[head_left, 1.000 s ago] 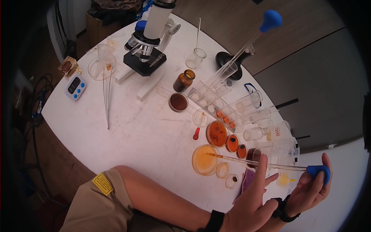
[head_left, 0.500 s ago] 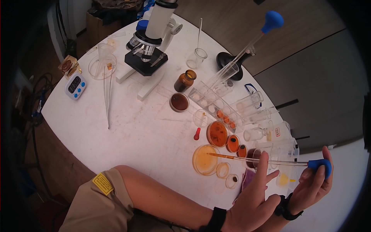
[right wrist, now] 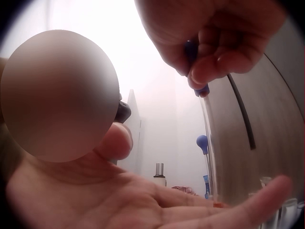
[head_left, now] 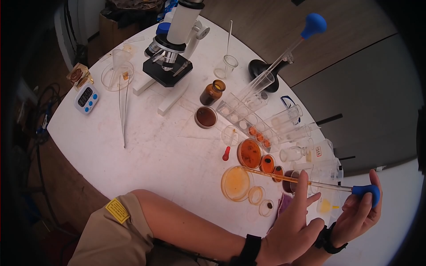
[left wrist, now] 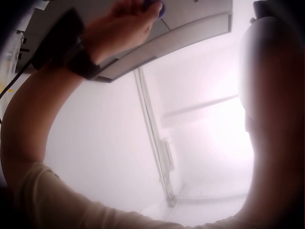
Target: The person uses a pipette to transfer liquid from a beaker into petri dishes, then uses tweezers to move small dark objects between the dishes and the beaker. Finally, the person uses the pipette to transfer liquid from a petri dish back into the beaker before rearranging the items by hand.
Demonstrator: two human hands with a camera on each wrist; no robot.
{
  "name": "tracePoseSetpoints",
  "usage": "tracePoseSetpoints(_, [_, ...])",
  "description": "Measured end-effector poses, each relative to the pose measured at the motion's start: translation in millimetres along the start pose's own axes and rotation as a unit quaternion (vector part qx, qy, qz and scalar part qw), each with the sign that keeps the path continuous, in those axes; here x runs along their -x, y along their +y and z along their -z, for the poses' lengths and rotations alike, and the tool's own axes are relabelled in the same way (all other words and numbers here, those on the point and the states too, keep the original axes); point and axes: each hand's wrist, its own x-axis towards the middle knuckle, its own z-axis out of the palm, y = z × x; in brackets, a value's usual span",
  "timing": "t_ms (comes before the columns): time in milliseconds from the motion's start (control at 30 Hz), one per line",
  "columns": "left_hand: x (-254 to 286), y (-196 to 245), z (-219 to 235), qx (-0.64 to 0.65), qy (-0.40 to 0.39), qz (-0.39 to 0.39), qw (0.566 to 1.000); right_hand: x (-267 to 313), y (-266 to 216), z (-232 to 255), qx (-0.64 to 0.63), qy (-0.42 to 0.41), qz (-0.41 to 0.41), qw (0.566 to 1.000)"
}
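My right hand [head_left: 357,217] pinches the blue rubber bulb [head_left: 369,191] of a long glass pipette [head_left: 333,186]. Orange-brown liquid fills the pipette's lower part, and its tip overlaps the upper rim of a petri dish of yellow-orange liquid [head_left: 235,190]. My left hand [head_left: 288,228] is beside the tube, with the index finger straight and crossing in front of it. In the right wrist view, the left palm [right wrist: 109,191] faces up with fingers stretched towards the pipette. The left wrist view shows the right hand [left wrist: 121,33] on the bulb from below.
Dishes of red-orange liquid [head_left: 249,154], a dish of dark liquid [head_left: 206,117] and a clear tube rack [head_left: 239,116] lie beyond. A microscope [head_left: 171,53], brown bottle [head_left: 213,92], tweezers [head_left: 124,117] and timer [head_left: 86,99] stand further back. Glass bottles [head_left: 293,153] line the right edge.
The pipette tip has shifted from over the middle of the yellow-orange dish to its upper rim. The orange liquid reaches further up the tube. Both hands have barely moved.
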Motion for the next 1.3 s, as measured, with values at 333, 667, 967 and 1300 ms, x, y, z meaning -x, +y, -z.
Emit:
tracePoseSetpoints(333, [3,-1,-1,0.002,0.007,-0.019,1.000,-2,0,2,0.017,-0.020,0.031,0.999])
tracePoseSetpoints(667, [10,-1,-3,-0.017,-0.013,-0.022,1.000,-5,-5,-8,0.004,-0.009,0.007,1.000])
tracePoseSetpoints(967, [16,2,-2,-0.001,-0.043,-0.001,0.999,-11,-32,-32,0.006,-0.009,0.001,1.000])
tracePoseSetpoints(1300, [16,1,-3,-0.004,-0.039,0.015,0.999,-7,-11,-7,0.007,-0.010,-0.002,1.000])
